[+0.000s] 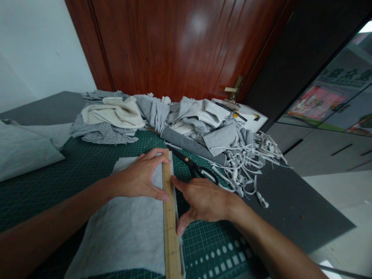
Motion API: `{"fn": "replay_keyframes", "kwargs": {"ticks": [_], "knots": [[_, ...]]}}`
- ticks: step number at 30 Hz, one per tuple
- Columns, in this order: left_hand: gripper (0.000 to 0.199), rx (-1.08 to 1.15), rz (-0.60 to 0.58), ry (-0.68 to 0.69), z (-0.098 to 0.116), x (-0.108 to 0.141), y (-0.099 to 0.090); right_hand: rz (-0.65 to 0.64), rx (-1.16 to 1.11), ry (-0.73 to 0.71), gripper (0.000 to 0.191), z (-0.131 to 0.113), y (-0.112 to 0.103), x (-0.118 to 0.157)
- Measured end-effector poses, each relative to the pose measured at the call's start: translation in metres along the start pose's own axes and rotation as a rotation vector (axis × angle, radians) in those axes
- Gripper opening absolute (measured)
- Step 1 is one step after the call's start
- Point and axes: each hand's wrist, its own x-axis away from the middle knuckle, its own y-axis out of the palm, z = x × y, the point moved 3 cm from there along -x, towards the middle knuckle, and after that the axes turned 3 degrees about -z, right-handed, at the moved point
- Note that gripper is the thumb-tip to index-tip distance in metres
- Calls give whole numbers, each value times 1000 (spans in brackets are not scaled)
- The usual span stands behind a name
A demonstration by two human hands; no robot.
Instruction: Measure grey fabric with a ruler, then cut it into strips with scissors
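A dark worktop (290,201) carries a green cutting mat (87,162), and a heap of grey and cream fabric offcuts (186,120) lies along its far edge. A grey cloth piece (128,228) lies flat on the mat. A wooden ruler (170,217) runs along its right edge. The left hand (142,176), fingers spread, presses cloth and ruler; the right hand (203,201), open, touches the ruler's outer side. Black scissors (194,166) lie just beyond.
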Motion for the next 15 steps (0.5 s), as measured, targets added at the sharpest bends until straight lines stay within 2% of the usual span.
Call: {"fn": "replay_keyframes", "kwargs": {"ticks": [8,12,15], "knots": [[95,-8,21,11,1,0,0,-41,-11,25,129,-5,-6,2],[96,-12,16,-8,0,2,1,-84,-117,3,101,-2,-18,5],[95,-19,0,-20,0,3,2,4,-232,6,78,10,-33,-3]]}}
